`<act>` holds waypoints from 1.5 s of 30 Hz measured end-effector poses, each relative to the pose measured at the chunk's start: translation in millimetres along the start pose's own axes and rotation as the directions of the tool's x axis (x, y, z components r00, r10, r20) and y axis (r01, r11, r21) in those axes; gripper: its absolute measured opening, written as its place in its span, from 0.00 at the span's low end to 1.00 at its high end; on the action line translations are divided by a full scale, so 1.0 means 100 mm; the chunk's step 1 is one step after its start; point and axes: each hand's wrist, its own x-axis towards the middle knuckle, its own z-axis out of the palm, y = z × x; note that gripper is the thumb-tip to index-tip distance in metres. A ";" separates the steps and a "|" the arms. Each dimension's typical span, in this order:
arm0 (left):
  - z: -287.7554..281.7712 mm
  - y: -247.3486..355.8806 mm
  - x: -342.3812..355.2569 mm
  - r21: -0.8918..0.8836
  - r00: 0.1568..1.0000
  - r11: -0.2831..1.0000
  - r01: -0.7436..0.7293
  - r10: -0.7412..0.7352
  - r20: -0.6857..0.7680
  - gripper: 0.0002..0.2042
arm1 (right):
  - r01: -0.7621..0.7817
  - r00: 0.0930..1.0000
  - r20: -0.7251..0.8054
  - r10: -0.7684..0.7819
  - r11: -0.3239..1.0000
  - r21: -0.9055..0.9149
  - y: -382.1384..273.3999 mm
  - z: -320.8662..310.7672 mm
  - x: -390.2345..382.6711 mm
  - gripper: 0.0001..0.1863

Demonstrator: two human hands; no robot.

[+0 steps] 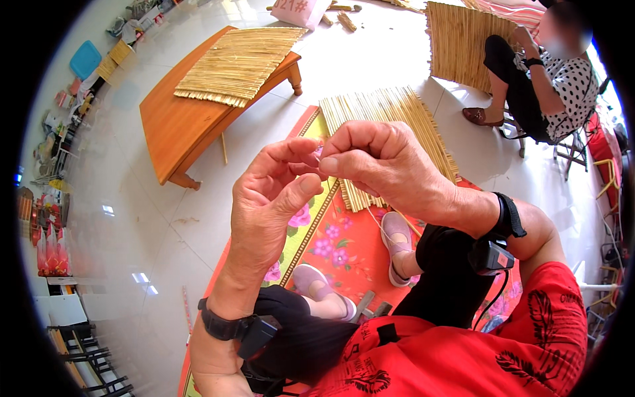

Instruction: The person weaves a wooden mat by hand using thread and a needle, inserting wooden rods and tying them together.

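Both of my hands are raised and meet at the fingertips, above a mat of straw-coloured stalks (370, 106) on the floor. My right hand (390, 165) is closed in a pinch, thumb against bent index finger. My left hand (268, 192) has its fingers curled in to the right fingertips, its thumb standing a little apart. A tiny pale thing shows between the fingertips, too small to name. Below the right hand, the mat's near end lies by my shoe (395, 231), with a thin pale strand beside it.
An orange wooden table (178, 132) stands at left, bearing another stalk mat (245, 63). Beneath me lies a red flowered floor covering (337, 245). At far right a seated person (562, 86) handles an upright stalk mat (456, 43). Shelved goods line the left wall.
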 end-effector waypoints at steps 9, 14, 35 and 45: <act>0.00 0.01 0.01 0.163 0.972 0.960 -0.229 0.234 -0.013 0.06 | -0.067 0.995 0.077 0.065 0.997 0.024 0.03 0.02 0.00 0.09; 0.00 0.00 -0.02 0.121 0.981 0.977 -0.177 0.185 -0.061 0.05 | -0.164 0.981 0.122 0.148 0.976 0.140 0.01 0.05 0.01 0.10; 0.07 0.06 -0.07 0.061 0.992 0.992 0.111 -0.114 0.051 0.07 | 0.086 0.996 -0.020 -0.086 0.996 -0.004 -0.03 0.08 0.03 0.09; 0.08 0.01 -0.04 -0.134 0.994 0.985 0.109 -0.111 -0.007 0.02 | 0.018 0.992 -0.124 0.000 0.989 0.148 -0.13 0.10 -0.04 0.05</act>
